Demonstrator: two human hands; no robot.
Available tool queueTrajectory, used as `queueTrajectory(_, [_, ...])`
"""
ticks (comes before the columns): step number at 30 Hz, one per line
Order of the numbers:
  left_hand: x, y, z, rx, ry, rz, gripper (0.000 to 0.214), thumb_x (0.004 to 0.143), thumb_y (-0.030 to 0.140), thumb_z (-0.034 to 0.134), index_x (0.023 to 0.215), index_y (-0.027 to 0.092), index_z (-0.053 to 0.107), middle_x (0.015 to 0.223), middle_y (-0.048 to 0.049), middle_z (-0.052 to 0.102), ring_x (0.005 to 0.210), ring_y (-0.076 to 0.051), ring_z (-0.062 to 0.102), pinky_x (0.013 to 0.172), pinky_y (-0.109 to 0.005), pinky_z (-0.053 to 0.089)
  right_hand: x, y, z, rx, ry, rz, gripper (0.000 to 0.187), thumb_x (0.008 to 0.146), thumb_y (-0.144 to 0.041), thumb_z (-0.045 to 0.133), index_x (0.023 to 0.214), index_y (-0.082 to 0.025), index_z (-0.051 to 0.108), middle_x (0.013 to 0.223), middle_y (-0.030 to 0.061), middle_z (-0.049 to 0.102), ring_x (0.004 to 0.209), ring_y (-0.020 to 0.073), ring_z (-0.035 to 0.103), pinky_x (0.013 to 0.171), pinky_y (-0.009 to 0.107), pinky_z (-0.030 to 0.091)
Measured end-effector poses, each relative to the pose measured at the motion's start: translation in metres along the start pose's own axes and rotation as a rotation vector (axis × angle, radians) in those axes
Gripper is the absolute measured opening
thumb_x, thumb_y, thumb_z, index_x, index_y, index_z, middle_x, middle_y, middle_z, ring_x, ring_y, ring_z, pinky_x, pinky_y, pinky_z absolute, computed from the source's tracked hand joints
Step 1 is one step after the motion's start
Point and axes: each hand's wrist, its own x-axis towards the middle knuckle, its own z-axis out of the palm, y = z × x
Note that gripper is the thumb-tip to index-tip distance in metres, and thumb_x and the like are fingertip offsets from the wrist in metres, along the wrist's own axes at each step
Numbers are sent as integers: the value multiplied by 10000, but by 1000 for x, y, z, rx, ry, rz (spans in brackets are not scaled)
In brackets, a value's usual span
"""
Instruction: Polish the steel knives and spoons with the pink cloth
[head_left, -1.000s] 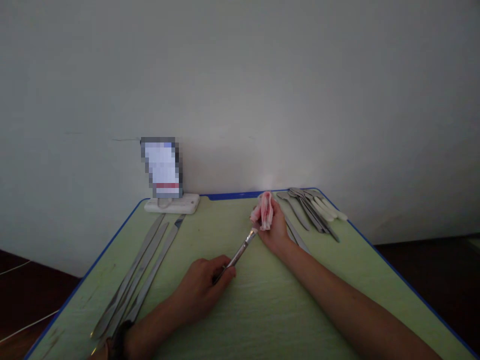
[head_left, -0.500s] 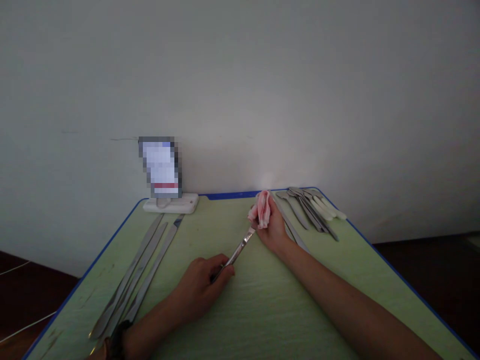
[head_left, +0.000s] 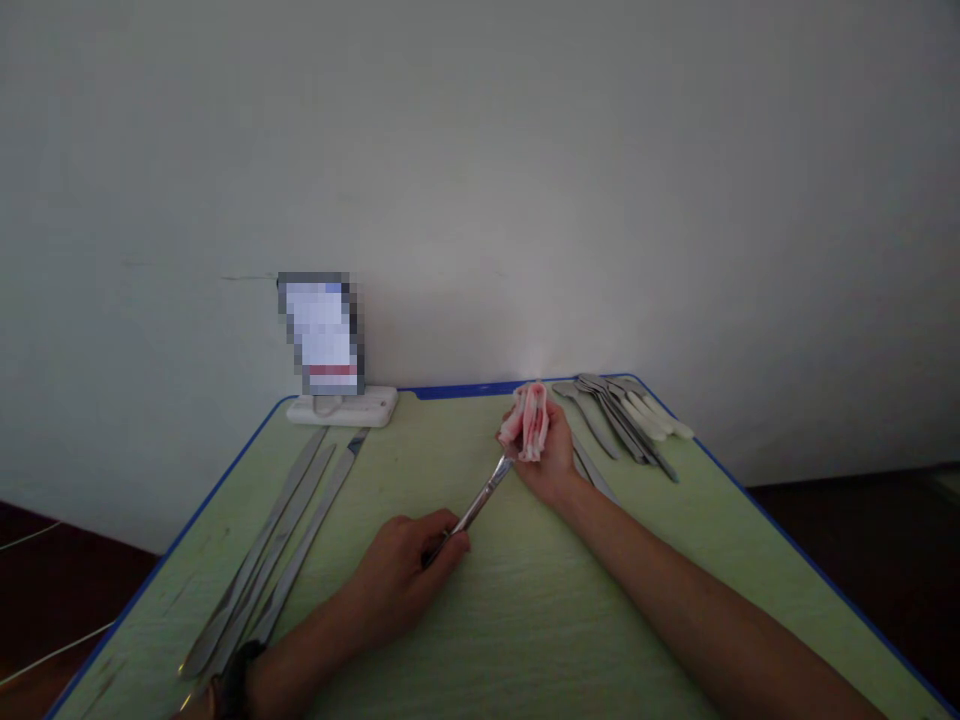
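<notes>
My left hand [head_left: 416,565] is closed on the handle of a silver table knife [head_left: 482,497], which slants up and away to the right. The knife's far end disappears into a folded pink-and-white cloth [head_left: 531,425]. That cloth is gripped in my right hand [head_left: 555,460], with its fingers mostly hidden behind the folds. Left of my left forearm, several long metal knives [head_left: 281,530] lie side by side. Just beyond my right wrist is another long metal piece [head_left: 594,475], partly covered by the hand.
Metal spoons and other cutlery [head_left: 619,425] lie in a pile at the back right, some with white handles [head_left: 652,418]. A blurred-out phone [head_left: 322,335] stands on a white stand [head_left: 349,407] at the back left. The green table [head_left: 525,640] has a blue edge and meets a wall [head_left: 480,200].
My right hand and the cloth have shifted slightly to the right along the knife, and the cloth's folds have changed shape a little. My left hand has stayed in place.
</notes>
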Motion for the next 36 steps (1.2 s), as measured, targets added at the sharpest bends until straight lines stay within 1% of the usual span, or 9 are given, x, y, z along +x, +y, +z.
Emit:
queueTrajectory(4, [0, -1, 0, -11, -4, -3, 348, 906, 417, 353, 677, 185, 477, 510, 75, 328, 449, -95, 347, 465, -226, 223, 0, -1, -2, 16, -50, 22, 241, 802, -270, 364, 662, -191, 544, 427, -5, 535, 381, 133, 478, 397, 231, 370])
queueTrajectory(8, [-1, -3, 0, -30, -9, 5, 358, 913, 423, 355, 682, 182, 485, 513, 74, 334, 455, -93, 355, 466, -222, 230, 0, -4, -5, 93, -127, 72, 232, 803, -284, 365, 694, -195, 550, 487, -11, 549, 419, 132, 476, 461, 254, 412])
queueTrajectory(12, [-2, -2, -1, -46, -15, 3, 358, 914, 422, 354, 665, 188, 463, 511, 75, 326, 451, -92, 350, 457, -220, 226, 0, -4, -8, 106, -168, 105, 214, 804, -296, 385, 712, -195, 550, 521, -9, 552, 446, 136, 475, 485, 267, 419])
queueTrajectory(17, [-1, -1, 0, -28, -22, -3, 357, 919, 414, 333, 659, 195, 442, 522, 64, 369, 469, -102, 389, 477, -223, 262, 1, -4, -9, 102, -173, 128, 178, 802, -301, 411, 752, -205, 552, 536, -15, 549, 462, 137, 482, 489, 261, 410])
queueTrajectory(22, [-1, 0, 0, -10, -21, 4, 342, 922, 400, 322, 683, 195, 456, 539, 52, 415, 491, -112, 431, 496, -223, 293, 0, -6, -8, 89, -170, 138, 192, 817, -320, 405, 770, -208, 554, 540, -12, 557, 468, 138, 487, 495, 258, 409])
queueTrajectory(25, [-1, 0, 0, -18, -15, -2, 346, 922, 408, 326, 694, 192, 472, 534, 55, 412, 484, -110, 425, 488, -219, 287, 0, -5, -6, 47, -159, 137, 219, 833, -343, 395, 763, -209, 553, 511, -9, 553, 450, 137, 470, 472, 246, 385])
queueTrajectory(29, [-2, -1, 1, -48, -5, -28, 349, 916, 419, 339, 697, 189, 484, 507, 67, 380, 454, -103, 394, 458, -216, 261, 0, -3, -3, -17, -126, 100, 247, 856, -369, 408, 722, -210, 540, 434, -25, 511, 421, 131, 447, 464, 236, 368])
queueTrajectory(32, [-2, -2, 2, -44, -3, -28, 354, 917, 425, 342, 698, 189, 488, 502, 68, 377, 454, -102, 393, 457, -213, 264, 2, -2, -3, -37, -124, 94, 247, 863, -353, 404, 719, -208, 542, 438, -19, 536, 422, 130, 466, 460, 232, 363])
queueTrajectory(36, [-1, 0, 1, -23, -14, -35, 359, 914, 428, 337, 682, 192, 477, 502, 63, 394, 457, -106, 402, 468, -215, 282, 3, -2, -6, -50, -149, 81, 221, 836, -340, 411, 714, -206, 538, 444, -6, 555, 421, 138, 483, 442, 233, 354])
